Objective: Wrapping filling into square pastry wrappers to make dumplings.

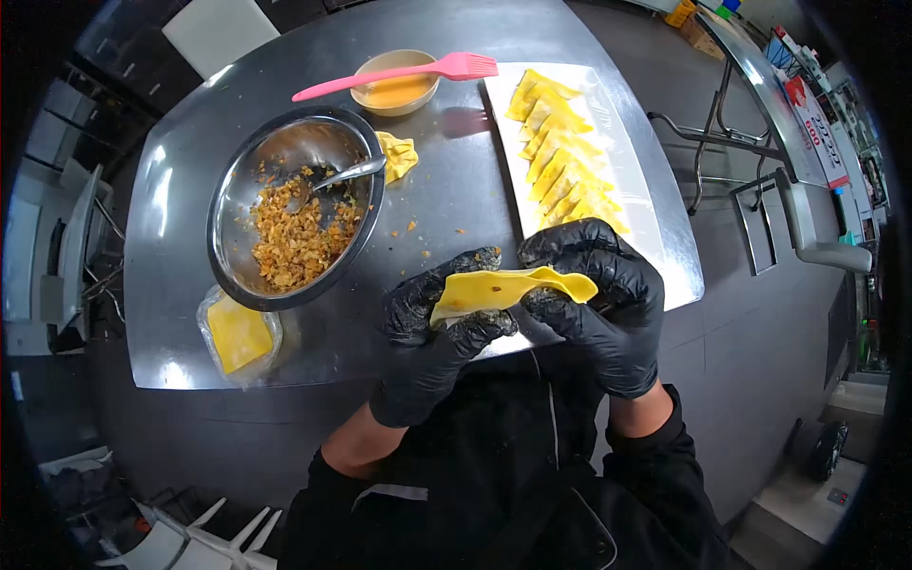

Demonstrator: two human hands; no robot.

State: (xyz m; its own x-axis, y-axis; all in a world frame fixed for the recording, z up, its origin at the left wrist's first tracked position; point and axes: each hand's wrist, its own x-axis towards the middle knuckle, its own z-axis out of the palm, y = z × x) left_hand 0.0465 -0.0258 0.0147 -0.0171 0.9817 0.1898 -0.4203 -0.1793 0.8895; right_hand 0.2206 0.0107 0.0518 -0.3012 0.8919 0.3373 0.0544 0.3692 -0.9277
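Note:
My left hand (443, 331) and my right hand (602, 306), both in black gloves, pinch a folded yellow dough wrapper (491, 290) between fingers and thumbs at the table's near edge. A steel bowl (222, 246) of crumbly orange-brown filling (296, 235) stands to the left, a metal spoon (350, 173) leaning in it. Beyond my right hand, a white tray (638, 192) holds a row of folded yellow dumplings (559, 149). A pink silicone brush (399, 75) rests across a small bowl (395, 109) of orange liquid. Square yellow wrappers (240, 333) lie on plastic film at the left.
A crumpled yellow dough piece (399, 157) touches the steel bowl's right side. Filling crumbs (412, 225) dot the steel table (456, 178). A white chair (219, 35) stands beyond the far left edge; another table (762, 78) and a chair (819, 228) stand at right.

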